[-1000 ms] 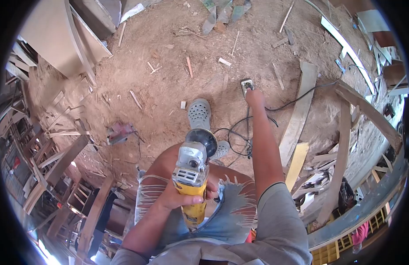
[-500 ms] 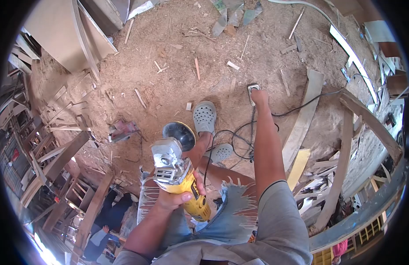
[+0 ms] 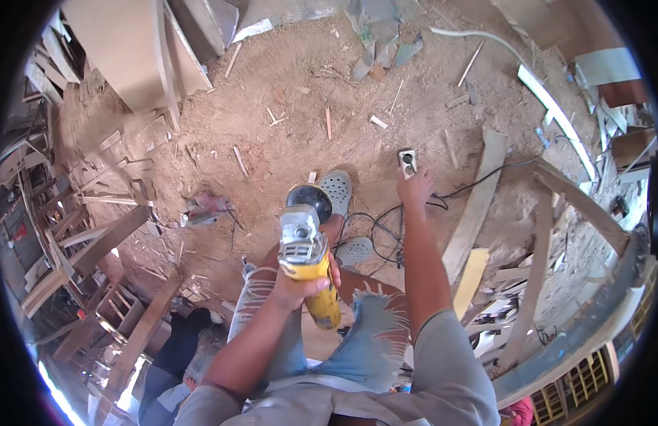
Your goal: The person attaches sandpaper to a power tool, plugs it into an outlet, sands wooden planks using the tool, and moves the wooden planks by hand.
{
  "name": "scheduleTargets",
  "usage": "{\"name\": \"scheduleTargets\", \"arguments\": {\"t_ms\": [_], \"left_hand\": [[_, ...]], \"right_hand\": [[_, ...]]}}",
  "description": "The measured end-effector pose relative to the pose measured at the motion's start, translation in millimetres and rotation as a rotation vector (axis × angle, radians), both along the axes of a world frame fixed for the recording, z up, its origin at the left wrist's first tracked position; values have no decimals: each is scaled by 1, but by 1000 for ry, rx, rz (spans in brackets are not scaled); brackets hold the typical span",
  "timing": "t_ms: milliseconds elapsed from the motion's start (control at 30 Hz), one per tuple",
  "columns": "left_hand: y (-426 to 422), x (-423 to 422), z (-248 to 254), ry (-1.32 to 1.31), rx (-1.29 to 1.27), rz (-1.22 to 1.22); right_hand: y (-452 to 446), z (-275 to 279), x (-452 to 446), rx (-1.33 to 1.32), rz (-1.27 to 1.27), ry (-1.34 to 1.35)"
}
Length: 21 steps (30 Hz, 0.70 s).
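Note:
My left hand [image 3: 308,285] is wrapped around the yellow body of an angle grinder [image 3: 316,273], held over my knees. Its silver gear head points away from me, and a round dark disc [image 3: 311,201] sits at its far end. My right hand [image 3: 415,187] reaches forward and low, its fingers closed around the near end of a small pale socket outlet [image 3: 408,160]. The socket's dark round face shows beyond the fingers; some fingertips are hidden. A black cord [image 3: 386,231] lies in loops between this hand and my feet.
My grey clogs [image 3: 336,190] stand on the sawdust-covered ground. A reddish power tool [image 3: 207,207] lies at the left. Long boards [image 3: 478,206] lie at the right, sheet panels [image 3: 123,53] lean at the upper left. Another person [image 3: 174,362] is at the lower left.
My right hand has shifted from over the socket to its near end, uncovering its face. The grinder has moved slightly right and turned more upright in view. The whole view has shifted a little.

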<state>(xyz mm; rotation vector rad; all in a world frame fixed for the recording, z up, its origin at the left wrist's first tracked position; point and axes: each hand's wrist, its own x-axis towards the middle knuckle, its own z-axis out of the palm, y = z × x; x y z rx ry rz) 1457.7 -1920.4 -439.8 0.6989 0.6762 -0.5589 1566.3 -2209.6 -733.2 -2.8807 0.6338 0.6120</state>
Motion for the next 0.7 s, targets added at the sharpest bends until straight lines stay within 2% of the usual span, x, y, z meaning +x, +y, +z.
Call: {"name": "scheduleTargets", "arguments": {"t_ms": [33,100,133,167,200,267,367,433,500,533,567,600,633,700], "left_hand": [[-2,-3,2,-10,50,-18],[-6,-9,13,-22,144,-25],[-11,-17,15,-48,182,-1],[-12,-21,23,-79,229,-20],[-14,-23,37,-109,275,-37],[-21,-23,84,-180,272,25],[-25,-49,143,-311,309,38],[-17,-76,180,-402,353,13],[1,-106,225,-530,168,-13],[9,-123,246,-592,66,-36],[17,-159,231,-555,82,-283],[16,-176,253,-596,128,-227],[17,-191,273,-636,173,-168],[27,-237,262,-580,227,-588]], "right_hand": [[7,38,-9,24,71,-24],[13,104,-42,431,270,-163],[22,149,-53,674,139,116],[27,180,-73,1138,-118,319],[41,230,-94,1451,-283,369],[83,353,-106,1717,-153,440],[113,446,-151,1372,-175,315],[124,486,-169,1520,-224,155],[147,549,-178,1608,-300,12],[152,577,-181,1634,-299,60],[155,602,-181,1659,-291,100],[161,628,-180,1684,-282,139],[177,658,-179,1647,-255,37],[194,702,-180,1693,-209,-20]]}}
